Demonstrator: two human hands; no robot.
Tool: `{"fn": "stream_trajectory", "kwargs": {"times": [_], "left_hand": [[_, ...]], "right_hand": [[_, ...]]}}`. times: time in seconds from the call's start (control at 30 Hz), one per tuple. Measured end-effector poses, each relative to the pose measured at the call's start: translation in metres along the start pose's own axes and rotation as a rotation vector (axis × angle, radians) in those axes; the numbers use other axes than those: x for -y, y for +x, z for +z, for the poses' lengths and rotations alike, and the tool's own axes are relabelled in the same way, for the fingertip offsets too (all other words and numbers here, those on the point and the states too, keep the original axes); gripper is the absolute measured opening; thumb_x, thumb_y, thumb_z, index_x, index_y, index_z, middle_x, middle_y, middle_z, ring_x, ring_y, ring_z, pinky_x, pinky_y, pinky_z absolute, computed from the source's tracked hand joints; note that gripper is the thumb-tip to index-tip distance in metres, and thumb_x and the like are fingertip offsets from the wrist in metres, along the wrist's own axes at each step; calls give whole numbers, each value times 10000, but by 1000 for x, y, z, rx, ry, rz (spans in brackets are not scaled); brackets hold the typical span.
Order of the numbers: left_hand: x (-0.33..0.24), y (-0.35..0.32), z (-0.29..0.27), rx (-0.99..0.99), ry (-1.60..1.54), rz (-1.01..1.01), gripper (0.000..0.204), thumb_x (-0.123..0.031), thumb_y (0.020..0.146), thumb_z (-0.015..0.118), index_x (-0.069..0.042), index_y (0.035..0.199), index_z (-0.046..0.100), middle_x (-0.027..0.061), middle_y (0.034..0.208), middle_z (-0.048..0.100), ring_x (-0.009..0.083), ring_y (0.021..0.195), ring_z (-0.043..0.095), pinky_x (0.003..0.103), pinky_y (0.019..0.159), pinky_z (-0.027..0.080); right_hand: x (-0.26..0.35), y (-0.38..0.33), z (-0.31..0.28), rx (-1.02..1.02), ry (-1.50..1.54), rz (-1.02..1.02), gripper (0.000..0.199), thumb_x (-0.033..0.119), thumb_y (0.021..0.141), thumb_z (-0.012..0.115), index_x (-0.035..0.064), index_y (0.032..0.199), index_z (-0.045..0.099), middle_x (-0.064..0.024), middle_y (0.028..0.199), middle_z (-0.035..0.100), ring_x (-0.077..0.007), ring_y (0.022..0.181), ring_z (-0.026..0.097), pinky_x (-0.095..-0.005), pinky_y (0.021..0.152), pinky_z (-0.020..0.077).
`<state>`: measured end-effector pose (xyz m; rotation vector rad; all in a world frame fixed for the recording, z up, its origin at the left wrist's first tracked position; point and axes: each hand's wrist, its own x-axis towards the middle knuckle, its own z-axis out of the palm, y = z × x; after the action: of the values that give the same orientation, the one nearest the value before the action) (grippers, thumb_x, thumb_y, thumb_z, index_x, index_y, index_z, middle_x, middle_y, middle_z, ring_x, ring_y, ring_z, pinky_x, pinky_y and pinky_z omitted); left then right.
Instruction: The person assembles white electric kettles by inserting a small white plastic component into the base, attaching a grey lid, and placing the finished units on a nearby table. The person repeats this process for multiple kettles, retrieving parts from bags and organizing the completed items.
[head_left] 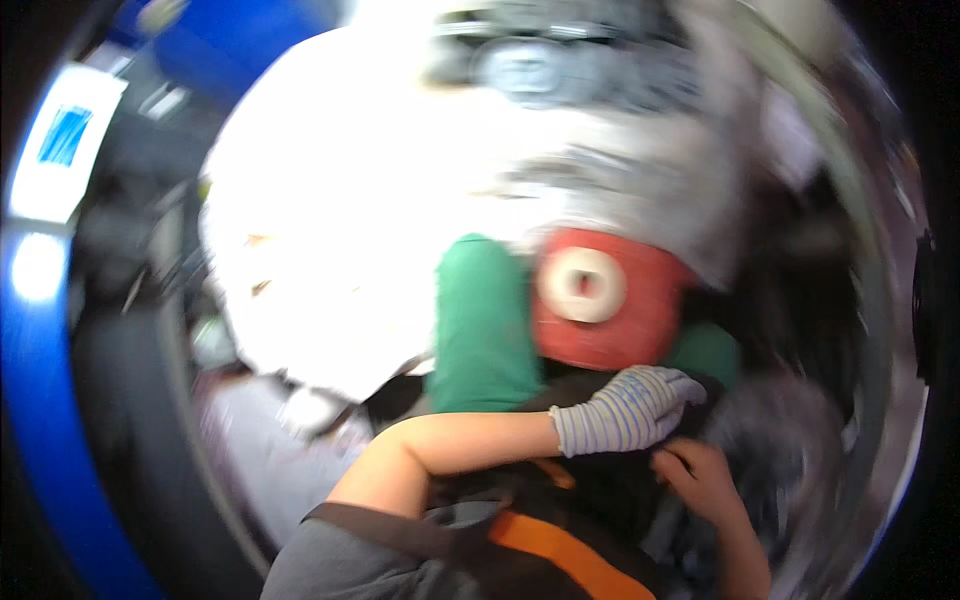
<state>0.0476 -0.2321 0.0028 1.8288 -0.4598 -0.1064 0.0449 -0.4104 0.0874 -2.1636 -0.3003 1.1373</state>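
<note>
My left hand [632, 408] wears a pale knit glove with thin coloured stripes and reaches across my body to the right. Its fingers bend down beside my right thigh; whatever they hold, if anything, is hidden. Just below it is my bare right hand [702, 480], fingers curled in close to the glove's underside. I cannot make out anything in its grip. Beyond both hands, a red object [640, 325] with a white ring [582, 284] on its face sits between my green-clad knees [485, 330]. Blur hides its exact kind.
A bright, overexposed white heap [330, 200] spreads ahead and to the left. Grey-black items [560, 65] are blurred at the far side. A blue post or frame [60, 400] runs down the left, and a curved pale rim [850, 190] bounds the right.
</note>
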Motion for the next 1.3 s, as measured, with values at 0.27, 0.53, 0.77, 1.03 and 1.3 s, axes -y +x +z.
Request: {"fn": "stream_trajectory", "kwargs": {"times": [0.27,0.53,0.77,1.03,1.3], "left_hand": [[-2,-267,-79,-1035,126,-654,206,-47,917,511,-24,1078,638,99,973,669,189,916,641,309,818,515],[132,-559,-136,-1799,-198,-1244,372,-152,869,550,-93,1235,518,85,897,619,190,521,536,276,427,433],[165,-604,-136,-2004,26,-1058,418,-357,879,638,-37,1142,585,96,946,631,208,772,591,365,673,504],[-101,-398,-195,-1319,1095,-277,130,-138,867,675,-17,820,674,122,701,667,220,606,643,332,570,498],[-168,-216,-137,-989,-240,-362,229,-218,938,614,-6,878,677,0,687,620,43,597,537,204,527,427]], "right_hand": [[9,86,41,273,-27,-249,202,176,920,569,-2,850,632,-65,600,602,-123,518,566,-263,494,424],[26,85,75,171,50,-240,173,158,921,566,2,890,632,-38,639,593,-82,534,536,-236,494,409],[28,79,94,108,-45,-283,163,156,921,568,9,893,632,-41,664,602,-88,576,548,-242,531,428],[106,48,134,15,-70,-795,145,84,866,624,15,993,625,-111,856,635,-210,763,631,-299,670,499],[146,2,110,-317,-67,-1299,679,340,699,817,137,1269,510,-225,1381,395,-393,1223,467,-465,985,415]]}}
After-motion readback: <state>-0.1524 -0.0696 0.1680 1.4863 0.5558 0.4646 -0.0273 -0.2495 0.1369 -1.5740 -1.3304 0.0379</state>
